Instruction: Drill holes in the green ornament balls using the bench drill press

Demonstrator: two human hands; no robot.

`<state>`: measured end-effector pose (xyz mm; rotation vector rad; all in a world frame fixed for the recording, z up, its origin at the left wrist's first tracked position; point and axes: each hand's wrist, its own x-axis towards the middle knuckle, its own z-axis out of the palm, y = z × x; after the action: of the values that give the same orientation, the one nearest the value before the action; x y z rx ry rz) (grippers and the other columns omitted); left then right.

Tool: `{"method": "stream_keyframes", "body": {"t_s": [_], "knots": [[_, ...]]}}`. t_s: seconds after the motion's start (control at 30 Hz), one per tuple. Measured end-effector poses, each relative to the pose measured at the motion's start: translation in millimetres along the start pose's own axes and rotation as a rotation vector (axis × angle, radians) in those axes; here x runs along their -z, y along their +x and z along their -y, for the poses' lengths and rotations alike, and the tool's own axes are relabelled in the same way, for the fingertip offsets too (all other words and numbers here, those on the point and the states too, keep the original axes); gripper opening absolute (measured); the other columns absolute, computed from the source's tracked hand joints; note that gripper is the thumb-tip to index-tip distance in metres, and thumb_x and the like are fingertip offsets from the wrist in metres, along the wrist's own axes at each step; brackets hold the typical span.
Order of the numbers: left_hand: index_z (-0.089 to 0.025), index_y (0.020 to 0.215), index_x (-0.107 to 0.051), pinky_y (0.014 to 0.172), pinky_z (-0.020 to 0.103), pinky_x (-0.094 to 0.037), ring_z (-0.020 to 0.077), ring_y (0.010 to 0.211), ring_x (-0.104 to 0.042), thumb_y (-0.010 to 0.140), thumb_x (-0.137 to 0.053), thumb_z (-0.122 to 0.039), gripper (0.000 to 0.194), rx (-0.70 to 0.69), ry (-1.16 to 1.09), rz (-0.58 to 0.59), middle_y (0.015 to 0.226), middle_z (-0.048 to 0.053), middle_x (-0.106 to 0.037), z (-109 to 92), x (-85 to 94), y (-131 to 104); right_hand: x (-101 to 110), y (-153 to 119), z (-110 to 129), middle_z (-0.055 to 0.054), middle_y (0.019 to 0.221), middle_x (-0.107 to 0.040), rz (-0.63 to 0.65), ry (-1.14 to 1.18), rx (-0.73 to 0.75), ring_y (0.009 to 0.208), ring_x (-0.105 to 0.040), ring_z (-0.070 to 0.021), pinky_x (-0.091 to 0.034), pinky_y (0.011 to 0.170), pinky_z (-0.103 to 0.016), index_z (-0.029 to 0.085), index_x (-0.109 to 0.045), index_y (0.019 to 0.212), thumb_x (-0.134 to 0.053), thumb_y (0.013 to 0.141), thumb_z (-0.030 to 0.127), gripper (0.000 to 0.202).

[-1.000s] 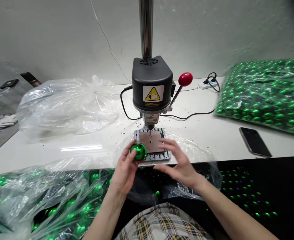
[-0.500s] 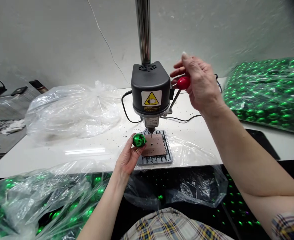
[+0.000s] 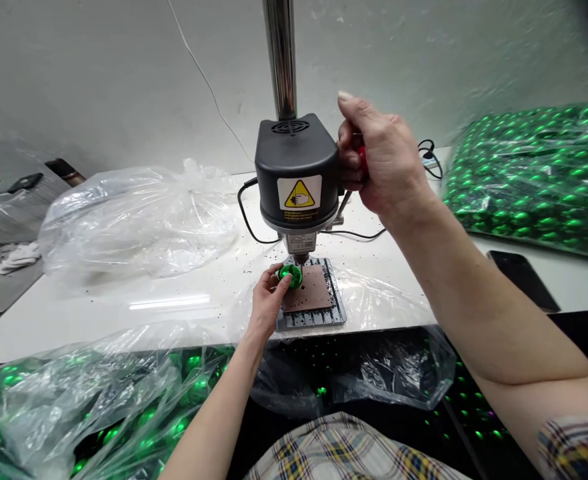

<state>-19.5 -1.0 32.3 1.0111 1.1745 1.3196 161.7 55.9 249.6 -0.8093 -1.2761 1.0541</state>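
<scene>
Against a pale wall point(image 3: 124, 87), a drill press point(image 3: 297, 160) is stood on the white tabletop point(image 3: 89, 300). A shiny green ball point(image 3: 295, 276) is held at the fingertips of the left hand point(image 3: 268, 297), thumb across its near face — seemingly for steadiness beside the drill bit point(image 3: 303, 271) — while the red knob point(image 3: 363, 161) is wrapped by the right hand's point(image 3: 387, 157) curled fingers, presumably for leverage.

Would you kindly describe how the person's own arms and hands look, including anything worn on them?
The left hand and right hand are both ungloved, and no watch or bracelet shows. Both forearms are uncovered. On the right arm, a plaid sleeve in pale, dark and yellow checks ends above the elbow, resembling the plaid garment below. Any left sleeve is out of view.
</scene>
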Motion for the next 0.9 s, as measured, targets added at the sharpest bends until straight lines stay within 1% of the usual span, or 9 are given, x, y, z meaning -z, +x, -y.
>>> {"method": "stream_keyframes", "body": {"t_s": [0.1, 0.23, 0.27, 0.33, 0.4, 0.5, 0.7, 0.8, 0.9], "knots": [[-0.019, 0.115, -0.064, 0.075, 0.024, -0.046, 0.014, 0.082, -0.061, 0.074, -0.076, -0.042, 0.049, -0.038, 0.111, 0.032, 0.09, 0.003, -0.069, 4.4, -2.9, 1.6, -1.9, -2.0, 0.6, 0.003, 0.045, -0.027, -0.014, 0.042, -0.015, 0.036, -0.021, -0.005, -0.011, 0.036, -0.023, 0.015, -0.038, 0.063, -0.044, 0.098, 0.039, 0.043], [-0.019, 0.114, -0.066, 0.069, 0.024, -0.045, 0.0125, 0.073, -0.056, 0.073, -0.076, -0.042, 0.048, -0.07, 0.256, 0.042, 0.089, 0.003, -0.066, 7.5, -5.8, 5.0, -3.5, -3.4, 0.4, 0.004, 0.045, -0.027, -0.019, 0.043, 0.017, 0.035, -0.021, -0.0047, -0.012, 0.034, -0.023, 0.015, -0.037, 0.061, -0.051, 0.094, 0.05, 0.05], [-0.019, 0.113, -0.067, 0.069, 0.024, -0.045, 0.0123, 0.071, -0.055, 0.073, -0.076, -0.042, 0.047, -0.08, 0.295, 0.033, 0.09, 0.003, -0.065, 8.0, -6.5, 5.6, -3.8, -3.6, 0.4, 0.003, 0.044, -0.028, -0.025, 0.043, 0.024, 0.035, -0.021, -0.0047, -0.012, 0.034, -0.022, 0.015, -0.037, 0.06, -0.051, 0.094, 0.05, 0.051], [-0.02, 0.112, -0.069, 0.071, 0.026, -0.044, 0.0131, 0.072, -0.054, 0.072, -0.076, -0.041, 0.046, -0.112, 0.362, 0.007, 0.089, 0.003, -0.063, 9.0, -7.8, 6.2, -4.6, -4.2, 0.5, 0.003, 0.044, -0.028, -0.031, 0.047, 0.028, 0.034, -0.021, -0.005, -0.013, 0.034, -0.022, 0.014, -0.038, 0.06, -0.05, 0.096, 0.045, 0.048], [-0.022, 0.11, -0.071, 0.076, 0.028, -0.044, 0.0154, 0.077, -0.055, 0.072, -0.076, -0.041, 0.043, -0.155, 0.415, -0.004, 0.088, 0.003, -0.061, 10.2, -9.0, 5.4, -5.5, -4.6, 0.8, 0.003, 0.044, -0.029, -0.034, 0.06, 0.027, 0.034, -0.022, -0.005, -0.013, 0.034, -0.022, 0.014, -0.038, 0.06, -0.047, 0.098, 0.038, 0.045], [-0.024, 0.11, -0.071, 0.084, 0.031, -0.043, 0.0199, 0.088, -0.056, 0.076, -0.073, -0.042, 0.039, -0.205, 0.49, 0.005, 0.087, 0.004, -0.062, 12.6, -11.0, 2.1, -6.7, -4.8, 0.7, 0.004, 0.043, -0.029, -0.045, 0.067, 0.025, 0.034, -0.022, -0.0048, -0.013, 0.035, -0.021, 0.014, -0.037, 0.06, -0.045, 0.099, 0.036, 0.045], [-0.026, 0.111, -0.069, 0.096, 0.037, -0.038, 0.0251, 0.106, -0.054, 0.073, -0.077, -0.04, 0.041, -0.355, 0.594, -0.021, 0.107, 0.007, -0.067, 18.0, -16.4, -6.2, -6.0, -5.6, -1.2, 0.004, 0.043, -0.029, -0.025, 0.087, 0.059, 0.034, -0.023, -0.0052, -0.013, 0.035, -0.022, 0.015, -0.038, 0.061, -0.046, 0.098, 0.033, 0.042], [-0.025, 0.113, -0.066, 0.101, 0.039, -0.036, 0.0255, 0.112, -0.051, 0.075, -0.075, -0.039, 0.041, -0.405, 0.627, -0.02, 0.113, 0.007, -0.066, 21.9, -17.6, -8.2, -4.4, -6.0, -2.8, 0.004, 0.043, -0.029, -0.034, 0.096, 0.071, 0.034, -0.022, -0.0049, -0.013, 0.034, -0.022, 0.015, -0.038, 0.06, -0.051, 0.095, 0.035, 0.042], [-0.024, 0.116, -0.063, 0.104, 0.04, -0.035, 0.0254, 0.116, -0.049, 0.077, -0.074, -0.037, 0.042, -0.418, 0.622, 0.01, 0.116, 0.007, -0.064, 25.9, -16.7, -8.3, -1.9, -5.0, -5.8, 0.004, 0.044, -0.03, -0.034, 0.105, 0.093, 0.034, -0.024, -0.0051, -0.013, 0.033, -0.022, 0.016, -0.039, 0.059, -0.063, 0.086, 0.043, 0.046]]}}
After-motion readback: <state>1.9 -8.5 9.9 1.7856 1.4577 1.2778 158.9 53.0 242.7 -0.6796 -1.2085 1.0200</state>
